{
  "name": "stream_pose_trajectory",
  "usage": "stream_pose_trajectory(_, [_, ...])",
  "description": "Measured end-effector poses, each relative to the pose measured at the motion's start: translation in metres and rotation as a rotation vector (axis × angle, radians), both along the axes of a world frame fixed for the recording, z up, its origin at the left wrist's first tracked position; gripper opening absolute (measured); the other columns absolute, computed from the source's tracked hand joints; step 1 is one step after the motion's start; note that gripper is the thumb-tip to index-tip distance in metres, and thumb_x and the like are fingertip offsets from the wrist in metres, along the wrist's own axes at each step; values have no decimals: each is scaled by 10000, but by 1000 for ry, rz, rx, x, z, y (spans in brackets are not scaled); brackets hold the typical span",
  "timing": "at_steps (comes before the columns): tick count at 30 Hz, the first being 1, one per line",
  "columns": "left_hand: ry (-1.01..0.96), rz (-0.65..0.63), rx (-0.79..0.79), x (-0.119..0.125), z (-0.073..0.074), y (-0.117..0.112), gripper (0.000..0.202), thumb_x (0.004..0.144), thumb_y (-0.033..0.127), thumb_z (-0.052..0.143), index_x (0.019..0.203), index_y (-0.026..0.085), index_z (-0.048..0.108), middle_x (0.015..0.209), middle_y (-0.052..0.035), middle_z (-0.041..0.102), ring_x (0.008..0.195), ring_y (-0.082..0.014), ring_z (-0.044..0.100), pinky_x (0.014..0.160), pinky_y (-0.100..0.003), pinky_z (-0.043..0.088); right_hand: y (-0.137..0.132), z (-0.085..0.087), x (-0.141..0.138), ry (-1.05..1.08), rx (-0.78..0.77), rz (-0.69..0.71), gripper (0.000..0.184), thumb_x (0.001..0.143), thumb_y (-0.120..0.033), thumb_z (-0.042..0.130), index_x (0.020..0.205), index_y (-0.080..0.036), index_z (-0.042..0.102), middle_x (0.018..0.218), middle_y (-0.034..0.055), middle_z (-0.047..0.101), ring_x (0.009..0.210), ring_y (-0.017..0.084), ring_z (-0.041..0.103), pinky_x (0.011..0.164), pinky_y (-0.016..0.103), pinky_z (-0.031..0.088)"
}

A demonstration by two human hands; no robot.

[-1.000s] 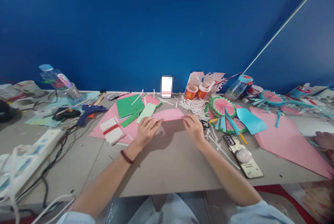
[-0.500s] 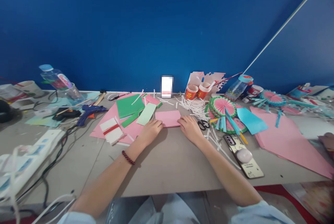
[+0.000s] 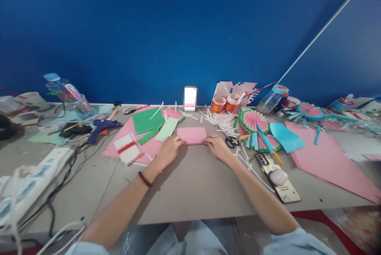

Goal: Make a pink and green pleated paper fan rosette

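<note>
A folded pink paper (image 3: 192, 134) lies flat on the grey table (image 3: 190, 191) in front of me. My left hand (image 3: 168, 150) pinches its near left corner, fingers curled together. My right hand (image 3: 217, 147) presses and pinches its near right corner the same way. A red bead bracelet sits on my left wrist. Green paper pieces (image 3: 148, 122) lie just left of the pink paper. Black scissors (image 3: 230, 141) lie right beside my right hand.
Folded paper fans (image 3: 256, 125) and white paper strips (image 3: 222, 119) lie to the right, with a phone (image 3: 278, 177) near the front edge. Large pink sheets (image 3: 330, 160) spread far right. A blue glue gun (image 3: 101, 127), cables and a power strip (image 3: 32, 183) crowd the left. Red cups (image 3: 224, 104) stand at the back.
The pink paper, held bowed above the table a second ago, now lies folded flat. Both hands came down onto its near corners. Another person's hand at the far right has left view.
</note>
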State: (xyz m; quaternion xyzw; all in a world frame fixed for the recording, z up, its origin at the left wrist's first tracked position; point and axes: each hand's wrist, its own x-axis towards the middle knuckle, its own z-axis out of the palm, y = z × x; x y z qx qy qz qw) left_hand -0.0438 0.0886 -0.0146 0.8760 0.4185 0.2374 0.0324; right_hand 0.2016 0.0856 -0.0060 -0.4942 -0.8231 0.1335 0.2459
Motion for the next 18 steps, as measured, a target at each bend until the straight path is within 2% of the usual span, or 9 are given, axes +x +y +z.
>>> stream_pose_trajectory(4, [-205, 25, -155, -3, 1, 5, 165, 872, 229, 497, 855, 211, 659, 860, -36, 667, 810, -181, 604, 735, -317, 460, 8, -2, 7, 105, -59, -2, 149, 833, -187, 554, 849, -188, 702, 835, 44, 697, 801, 173, 615, 763, 279, 442])
stream_pose_trajectory(7, [-275, 27, -224, -6, 1, 8, 165, 859, 234, 513, 793, 211, 662, 830, -28, 665, 794, -173, 609, 734, -304, 472, 11, -1, 12, 134, -121, 16, 154, 831, -226, 551, 808, -187, 699, 786, 28, 698, 740, 158, 611, 723, 259, 438])
stream_pose_trajectory(12, [-298, 53, -224, -6, 0, 10, 181, 844, 186, 502, 780, 207, 669, 826, -33, 665, 788, -169, 613, 725, -302, 482, 16, 1, 15, 138, -186, 14, 174, 822, -218, 532, 801, -186, 703, 837, 35, 712, 788, 164, 621, 742, 258, 427])
stream_pose_trajectory(18, [-309, 59, -226, -4, 0, 11, 192, 844, 187, 490, 780, 203, 669, 837, -47, 670, 789, -178, 615, 728, -314, 486, 20, 3, 12, 124, -226, -63, 164, 784, -236, 556, 813, -174, 706, 723, 14, 695, 652, 140, 580, 627, 229, 401])
